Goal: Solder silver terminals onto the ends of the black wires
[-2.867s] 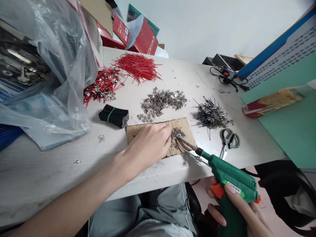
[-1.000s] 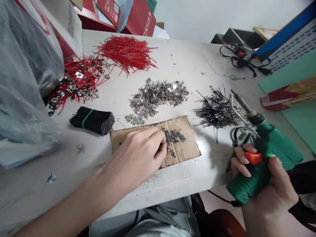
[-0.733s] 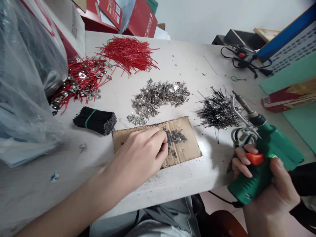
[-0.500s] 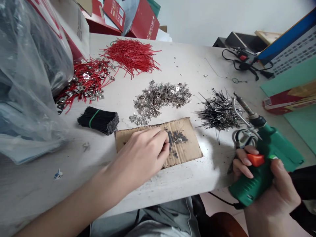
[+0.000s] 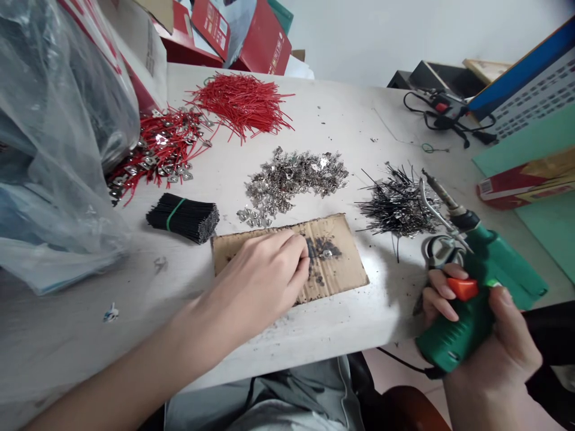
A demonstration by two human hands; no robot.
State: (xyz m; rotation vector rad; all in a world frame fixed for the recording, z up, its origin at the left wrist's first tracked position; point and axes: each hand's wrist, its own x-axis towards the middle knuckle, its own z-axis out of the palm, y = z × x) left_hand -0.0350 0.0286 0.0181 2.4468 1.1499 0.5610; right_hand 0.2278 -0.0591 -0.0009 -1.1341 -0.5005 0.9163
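At the desk's point(image 5: 314, 326) near edge, the right hand point(image 5: 489, 335) is wrapped around a green soldering gun point(image 5: 476, 287), forefinger on its orange trigger, the tip point(image 5: 433, 182) raised and pointing up and away over the pile of black wires with tabs point(image 5: 395, 206). To its left, the left hand point(image 5: 260, 287) rests on a scorched cardboard pad point(image 5: 341, 263), fingertips pinched together on a thin black wire point(image 5: 313, 256) whose long axis runs left to right, ending at a small metal tab point(image 5: 326, 254) just right of the fingers. That joint lies left of and nearer than the gun's tip, well apart from it. Scissors point(image 5: 438, 248) sit beside the gun. Beyond the pad: a banded bundle of black wires point(image 5: 184, 215), loose silver tabs point(image 5: 291, 182), then red wires point(image 5: 240, 105) toward the far edge
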